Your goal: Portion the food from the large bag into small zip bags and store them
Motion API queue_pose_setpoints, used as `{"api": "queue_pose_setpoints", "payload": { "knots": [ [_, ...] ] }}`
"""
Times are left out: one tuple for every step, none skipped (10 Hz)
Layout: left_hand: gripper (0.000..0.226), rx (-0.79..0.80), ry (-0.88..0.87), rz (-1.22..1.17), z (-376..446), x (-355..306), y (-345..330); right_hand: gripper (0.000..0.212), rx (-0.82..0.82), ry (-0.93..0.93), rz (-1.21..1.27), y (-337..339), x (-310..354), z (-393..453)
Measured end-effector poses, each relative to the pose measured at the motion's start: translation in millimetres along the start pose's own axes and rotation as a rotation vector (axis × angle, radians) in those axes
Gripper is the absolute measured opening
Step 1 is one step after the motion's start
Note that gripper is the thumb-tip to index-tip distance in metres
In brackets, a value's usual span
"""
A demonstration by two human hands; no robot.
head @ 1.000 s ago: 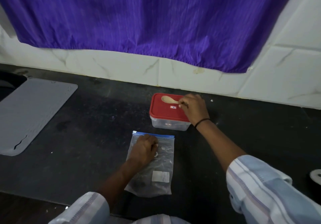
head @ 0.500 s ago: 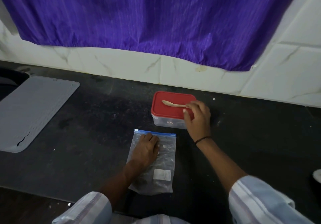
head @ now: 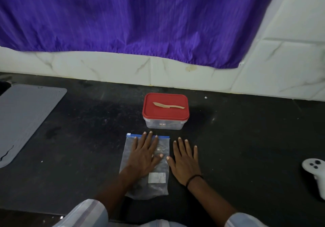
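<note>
Left hand: the left hand [head: 143,158] lies flat on the zip bag [head: 156,186], fingers straight and spread, fingertips at the blue zip strip [head: 164,136]; its grip is spread and pinches nothing.
Right hand: the right hand [head: 185,160] lies palm down on the black worktop [head: 246,138] just beside the bag's right edge, fingers straight and spread, holding nothing.
Zip bag: flat on the worktop directly in front of the person, zip end pointing away, a white label near its lower end; whether it holds any food cannot be told.
Container: a clear container with a red lid [head: 165,106] stands just beyond the bag, lid on, with a wooden spoon [head: 168,105] resting across the lid.
Large bag: only 1 bag is in view, and its size cannot be judged.
Step in hand: probably flattening or settling the bag before or after a portion.
Doing it well: press from the closed bottom toward the zip so air leaves through the mouth, then run 2 fingers along the whole blue strip to check the seal.
Care: keep the spoon steady on the lid when the container is opened.
Other items: a grey mat [head: 26,114] at left, a white controller [head: 316,175] at right, a purple curtain [head: 140,15] behind.
</note>
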State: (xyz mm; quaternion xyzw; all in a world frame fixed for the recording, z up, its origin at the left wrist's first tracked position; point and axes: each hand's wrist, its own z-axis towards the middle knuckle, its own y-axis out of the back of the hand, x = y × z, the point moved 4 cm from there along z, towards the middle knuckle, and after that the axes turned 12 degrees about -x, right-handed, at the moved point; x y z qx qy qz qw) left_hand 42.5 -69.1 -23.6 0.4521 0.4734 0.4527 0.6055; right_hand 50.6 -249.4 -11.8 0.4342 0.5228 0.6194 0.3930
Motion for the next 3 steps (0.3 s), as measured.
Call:
{"api": "queue_pose_setpoints", "payload": {
  "knots": [
    [0.091,0.022,0.007,0.027,1,1,-1,0.076,0.006,-0.018,-0.001,0,-1,0],
    [0.087,-0.012,0.022,0.007,1,-1,5,0.068,-0.075,-0.05,0.028,5,0,1],
    [0.068,-0.183,-0.02,-0.034,8,-9,33,0.06,-0.257,-0.091,0.138,29,2,10]
  ]
}}
